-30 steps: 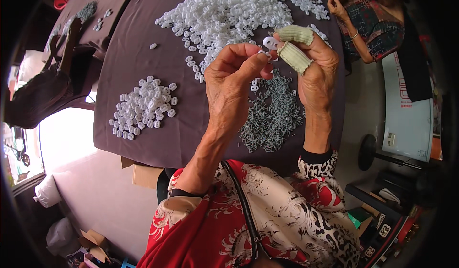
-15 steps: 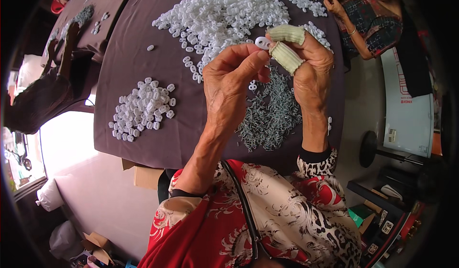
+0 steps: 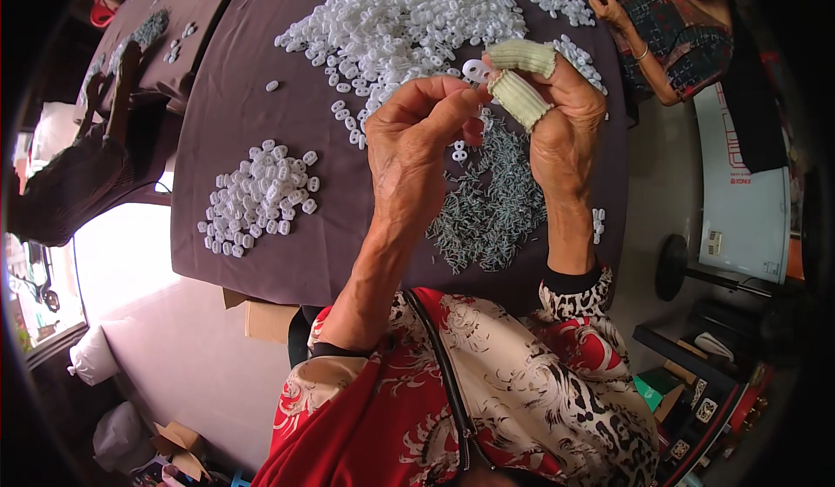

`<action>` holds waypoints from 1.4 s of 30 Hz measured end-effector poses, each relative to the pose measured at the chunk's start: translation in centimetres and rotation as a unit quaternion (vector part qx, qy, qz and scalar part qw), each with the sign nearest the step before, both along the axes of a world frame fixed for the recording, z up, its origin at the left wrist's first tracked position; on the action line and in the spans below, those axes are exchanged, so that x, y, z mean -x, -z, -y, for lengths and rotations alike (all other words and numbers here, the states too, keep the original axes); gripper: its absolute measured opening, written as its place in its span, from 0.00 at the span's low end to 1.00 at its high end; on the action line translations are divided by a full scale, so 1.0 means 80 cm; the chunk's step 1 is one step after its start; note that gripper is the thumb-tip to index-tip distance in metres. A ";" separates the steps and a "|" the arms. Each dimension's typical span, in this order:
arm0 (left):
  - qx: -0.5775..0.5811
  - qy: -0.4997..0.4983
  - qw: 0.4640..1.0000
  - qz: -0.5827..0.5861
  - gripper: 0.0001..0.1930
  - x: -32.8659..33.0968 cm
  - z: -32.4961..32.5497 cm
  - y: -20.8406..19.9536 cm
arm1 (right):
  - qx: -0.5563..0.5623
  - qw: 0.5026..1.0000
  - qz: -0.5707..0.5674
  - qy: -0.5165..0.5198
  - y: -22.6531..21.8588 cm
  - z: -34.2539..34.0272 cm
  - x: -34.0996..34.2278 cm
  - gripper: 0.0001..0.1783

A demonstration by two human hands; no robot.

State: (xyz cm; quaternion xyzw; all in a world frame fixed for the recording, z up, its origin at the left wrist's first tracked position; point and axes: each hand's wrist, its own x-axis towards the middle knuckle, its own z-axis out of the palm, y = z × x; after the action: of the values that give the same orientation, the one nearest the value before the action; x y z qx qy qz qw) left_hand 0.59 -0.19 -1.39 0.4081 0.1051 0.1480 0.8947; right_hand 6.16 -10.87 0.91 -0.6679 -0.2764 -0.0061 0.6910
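Observation:
A small white oval plastic piece with two holes [image 3: 476, 70] is pinched in my right hand [image 3: 570, 109]. Pale green ribbed sleeves [image 3: 521, 101] cover that hand's thumb and forefinger. Just left of the piece, the thumb and fingers of my left hand [image 3: 411, 130] are pressed together close against it; whatever they grip is hidden. Under my hands lies a heap of thin grey screw-like pins [image 3: 491, 213]. Beyond them spreads a large heap of similar white pieces [image 3: 417, 17]. One more white piece [image 3: 459, 150] rests by the pins.
A smaller pile of white pieces [image 3: 261, 193] sits on the dark tablecloth [image 3: 304, 270] at left. Across the table's right corner a person [image 3: 674, 35] works with both hands; another person [image 3: 78, 165] is at the far left. A cardboard box [image 3: 265, 320] stands below the edge.
My left hand has shifted slightly left, and the white piece sits a little higher against the sleeved fingers. My right hand keeps its hold.

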 end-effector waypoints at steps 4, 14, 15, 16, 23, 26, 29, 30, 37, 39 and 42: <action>0.007 0.001 1.000 0.004 0.06 0.000 0.001 -0.001 | 0.004 1.000 0.008 0.005 0.003 0.001 -0.001 0.12; 0.073 0.048 0.995 0.042 0.06 0.003 -0.002 0.003 | -0.010 0.999 -0.003 -0.033 0.008 0.007 -0.003 0.12; 0.072 0.049 0.995 0.043 0.06 0.003 -0.002 0.004 | -0.011 0.999 -0.003 -0.031 0.005 0.008 -0.003 0.12; 0.076 0.052 0.995 0.046 0.06 0.003 -0.002 0.005 | -0.004 0.999 -0.011 -0.048 0.003 0.008 -0.003 0.12; 0.020 0.072 0.997 0.013 0.04 0.007 -0.011 0.005 | 0.042 0.985 0.062 -0.156 0.011 0.021 -0.022 0.08; -0.007 0.057 0.998 -0.016 0.04 0.007 -0.011 0.007 | 0.112 0.979 0.095 -0.143 0.009 0.024 -0.026 0.08; -0.035 0.052 0.998 -0.027 0.06 0.008 -0.012 0.007 | 0.184 0.957 0.199 -0.100 0.005 0.025 -0.026 0.09; -0.035 0.053 0.998 -0.027 0.06 0.008 -0.012 0.006 | 0.185 0.957 0.199 -0.099 0.004 0.025 -0.025 0.09; -0.075 0.081 0.992 -0.066 0.07 0.008 -0.015 0.005 | 0.188 0.942 0.275 -0.050 0.013 0.024 -0.019 0.10; -0.080 0.093 0.990 -0.069 0.07 0.008 -0.016 0.006 | 0.198 0.936 0.287 -0.044 0.011 0.025 -0.015 0.10; -0.098 0.101 0.988 -0.069 0.08 0.007 -0.018 0.010 | 0.269 0.903 0.334 -0.027 0.010 0.023 -0.012 0.15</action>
State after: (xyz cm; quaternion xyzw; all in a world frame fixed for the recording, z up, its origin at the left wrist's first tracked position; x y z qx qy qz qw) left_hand 0.00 1.24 -2.19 0.5111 0.1096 0.0383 0.8517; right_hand 7.10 -12.73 0.09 -0.7796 -0.5000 -0.1360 0.3518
